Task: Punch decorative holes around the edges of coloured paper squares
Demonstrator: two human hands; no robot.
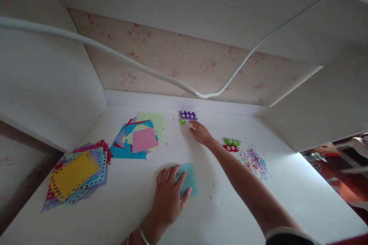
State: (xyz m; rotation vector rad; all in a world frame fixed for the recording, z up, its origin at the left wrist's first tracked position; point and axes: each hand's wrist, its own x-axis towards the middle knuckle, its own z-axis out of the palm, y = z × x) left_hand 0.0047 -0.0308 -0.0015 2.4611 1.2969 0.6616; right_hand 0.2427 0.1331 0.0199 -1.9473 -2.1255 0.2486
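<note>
My left hand (170,191) lies with its fingers spread over the left side of a light teal sheet of paper (190,183), which is flat on the white table. Its thumb and forefinger reach across the sheet. My right hand (200,132) is stretched to the back of the table, thumb apart from the fingers, with nothing seen between them. Just beyond its fingertips are a small green piece with an eye-like top (182,121) and two rows of similar purple pieces (188,115). I cannot tell whether the fingertips touch any of them.
Left of centre lies a pile of plain coloured paper (145,140). Nearer the left edge, sheets with hole-patterned borders (76,174) are stacked. Beside my right forearm are green pieces (232,141), red pieces (231,148) and scattered confetti (254,162). A white cable (161,79) hangs across the view.
</note>
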